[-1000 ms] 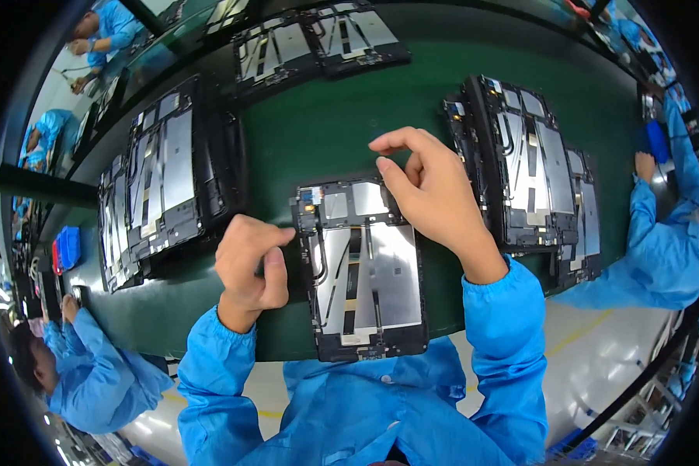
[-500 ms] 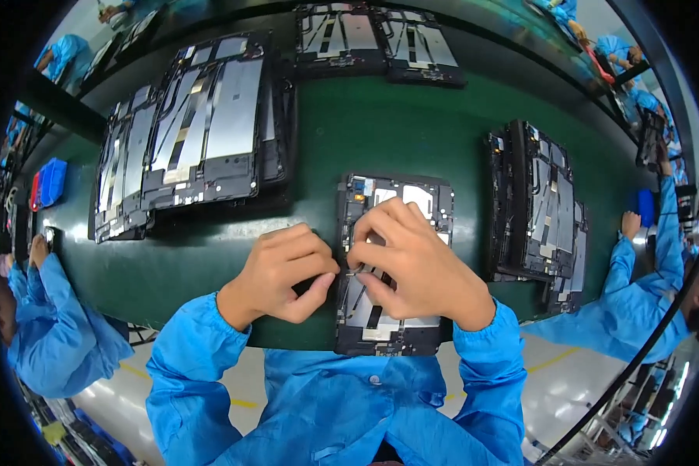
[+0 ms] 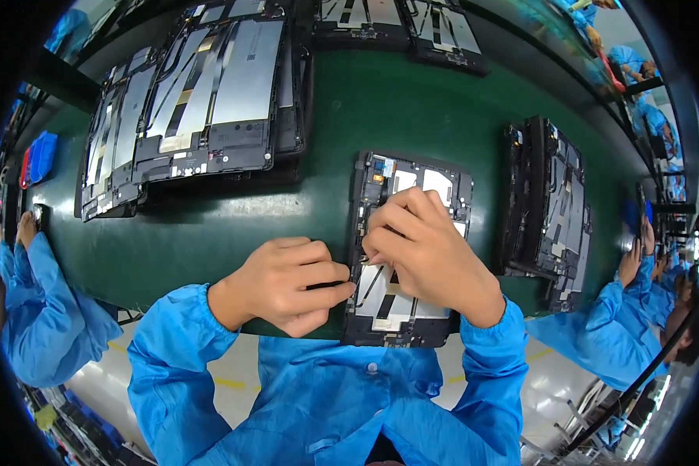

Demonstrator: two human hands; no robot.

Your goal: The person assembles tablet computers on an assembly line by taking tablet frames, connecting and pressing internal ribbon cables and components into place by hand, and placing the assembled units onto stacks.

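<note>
Two hands (image 3: 295, 286) (image 3: 436, 255), one handled device (image 3: 388, 307), two rearmost devices (image 3: 357, 17) (image 3: 444, 35).

The light is bright. A pale glare lies on the green table (image 3: 412, 101), left of centre. Toward the black corners, straight edges bend and details soften.

Head-worn fisheye view, looking down, near the green bench (image 3: 412, 109)

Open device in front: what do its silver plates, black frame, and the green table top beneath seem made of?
Silver plates: metal or metallic foil, judging by their smooth sheen. Black frame: likely plastic, dull and dark. Table top: perhaps rubber or vinyl, smooth, softly reflecting light.
</note>
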